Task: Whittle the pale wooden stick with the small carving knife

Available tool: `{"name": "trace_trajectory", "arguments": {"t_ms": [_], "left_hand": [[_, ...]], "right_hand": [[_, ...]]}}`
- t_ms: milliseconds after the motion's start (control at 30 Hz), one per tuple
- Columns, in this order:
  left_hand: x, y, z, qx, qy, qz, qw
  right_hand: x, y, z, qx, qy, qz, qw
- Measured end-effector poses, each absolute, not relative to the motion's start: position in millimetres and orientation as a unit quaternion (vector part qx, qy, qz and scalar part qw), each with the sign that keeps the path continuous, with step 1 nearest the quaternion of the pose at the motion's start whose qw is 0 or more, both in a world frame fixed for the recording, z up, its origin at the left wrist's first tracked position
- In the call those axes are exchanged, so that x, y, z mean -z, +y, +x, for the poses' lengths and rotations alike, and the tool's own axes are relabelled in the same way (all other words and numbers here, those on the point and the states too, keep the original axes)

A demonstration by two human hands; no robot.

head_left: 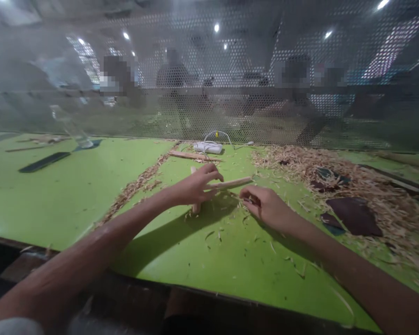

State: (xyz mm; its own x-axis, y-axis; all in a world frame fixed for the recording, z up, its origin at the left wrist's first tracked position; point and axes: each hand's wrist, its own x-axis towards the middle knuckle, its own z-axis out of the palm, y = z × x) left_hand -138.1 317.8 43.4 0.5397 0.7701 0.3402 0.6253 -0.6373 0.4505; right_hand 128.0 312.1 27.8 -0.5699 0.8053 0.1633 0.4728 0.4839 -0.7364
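My left hand (199, 184) is closed on a slim, pale wooden stick (235, 182), which points right, a little above the green tabletop. Beneath that hand a short, pale wooden block (196, 207) lies on the table, partly covered by my fingers. My right hand (263, 203) is just right of the stick and apart from its tip. Its thumb and fingers pinch a small, dark, thin thing (250, 201), mostly hidden, whose kind I cannot make out. Loose wood shavings (218, 236) are scattered around both hands.
A large heap of shavings (393, 204) with dark sandpaper-like pieces (354, 216) covers the right side. At the back are a white power strip (208, 148) and a flat wooden strip (192, 156). A clear bottle (78, 132) stands left, before a perforated metal screen (209, 111); people sit beyond it.
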Motion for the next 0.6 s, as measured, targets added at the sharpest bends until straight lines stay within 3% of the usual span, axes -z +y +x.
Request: {"name": "trace_trajectory", "arguments": {"t_ms": [133,600], "left_hand": [[-45.1,312.6,-111.1,-0.25,0.381,0.859,0.232],[-13.9,337.1,-98.7,-0.207,0.417,0.853,0.238]], "right_hand": [[-22.1,321.0,134.0,-0.354,-0.812,-0.362,0.291],[0.3,324.8,131.9,-0.105,-0.877,-0.333,0.33]]}}
